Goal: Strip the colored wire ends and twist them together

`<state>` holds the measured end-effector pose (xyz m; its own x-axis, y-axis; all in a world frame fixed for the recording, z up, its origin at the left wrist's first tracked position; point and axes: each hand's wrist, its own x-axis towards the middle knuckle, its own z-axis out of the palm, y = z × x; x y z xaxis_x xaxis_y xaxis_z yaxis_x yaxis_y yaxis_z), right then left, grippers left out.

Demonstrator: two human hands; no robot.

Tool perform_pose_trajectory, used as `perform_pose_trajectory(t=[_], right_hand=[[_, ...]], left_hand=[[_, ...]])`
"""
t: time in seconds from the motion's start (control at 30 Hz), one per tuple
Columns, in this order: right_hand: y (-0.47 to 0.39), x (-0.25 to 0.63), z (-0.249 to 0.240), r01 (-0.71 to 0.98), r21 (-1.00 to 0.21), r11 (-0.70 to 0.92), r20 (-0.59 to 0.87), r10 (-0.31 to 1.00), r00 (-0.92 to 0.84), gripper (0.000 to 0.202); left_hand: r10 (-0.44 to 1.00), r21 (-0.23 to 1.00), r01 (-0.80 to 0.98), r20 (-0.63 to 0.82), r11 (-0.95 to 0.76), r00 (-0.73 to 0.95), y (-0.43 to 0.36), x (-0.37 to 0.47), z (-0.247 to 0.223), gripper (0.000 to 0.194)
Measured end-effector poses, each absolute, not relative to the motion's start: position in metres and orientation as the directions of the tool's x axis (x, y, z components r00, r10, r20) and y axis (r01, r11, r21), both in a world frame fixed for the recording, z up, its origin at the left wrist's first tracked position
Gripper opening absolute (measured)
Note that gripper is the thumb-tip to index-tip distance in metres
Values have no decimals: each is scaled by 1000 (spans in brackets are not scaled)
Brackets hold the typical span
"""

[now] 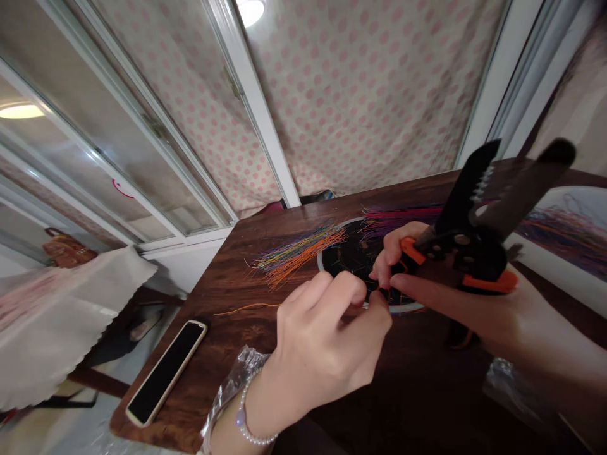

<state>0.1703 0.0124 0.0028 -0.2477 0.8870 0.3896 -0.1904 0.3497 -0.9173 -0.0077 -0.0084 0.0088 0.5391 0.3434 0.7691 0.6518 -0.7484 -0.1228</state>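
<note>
My left hand (pixel 327 335) is closed in a pinch over the table. A thin orange wire (pixel 246 308) runs out leftward from behind it, and its tip lies hidden between the fingers. My right hand (pixel 474 303) holds wire strippers (pixel 467 246) with black jaws and orange-trimmed handles, the jaws pointing up and apart. The thumb and forefinger of that hand pinch close to my left fingertips; what lies between them is too small to make out. Beneath both hands is a round black dish (pixel 348 253) with a pale rim and bits of wire in it.
Bundles of blue-yellow wires (pixel 294 246), orange wires (pixel 303 259) and red-purple wires (pixel 403 218) lie by the dish. A white tray (pixel 559 265) with more wires stands right. A phone (pixel 165 373) and clear plastic (pixel 244 373) lie on the wooden table (pixel 227 284).
</note>
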Motion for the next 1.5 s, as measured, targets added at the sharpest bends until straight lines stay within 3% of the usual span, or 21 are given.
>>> perform_pose_trajectory(t=[0.47, 0.7, 1.0, 1.3, 1.5], right_hand=[[11, 170, 3, -51, -861, 505, 504, 839, -204, 10], [7, 161, 11, -89, -891, 445, 447, 895, 4, 17], [5, 174, 5, 39, -782, 622, 608, 775, -173, 19], [6, 168, 10, 98, -762, 641, 633, 768, -98, 20], [4, 166, 12, 59, -783, 620, 615, 784, -82, 22]], left_hand=[[330, -170, 688, 780, -705, 531, -9, -8, 10, 20], [309, -129, 703, 832, -699, 461, -12, -9, 12, 12], [279, -115, 719, 871, -686, 405, -18, -10, 16, 12], [373, 53, 660, 857, -749, 355, -16, -7, 17, 10], [377, 71, 647, 858, -759, 349, -16, -6, 17, 11]])
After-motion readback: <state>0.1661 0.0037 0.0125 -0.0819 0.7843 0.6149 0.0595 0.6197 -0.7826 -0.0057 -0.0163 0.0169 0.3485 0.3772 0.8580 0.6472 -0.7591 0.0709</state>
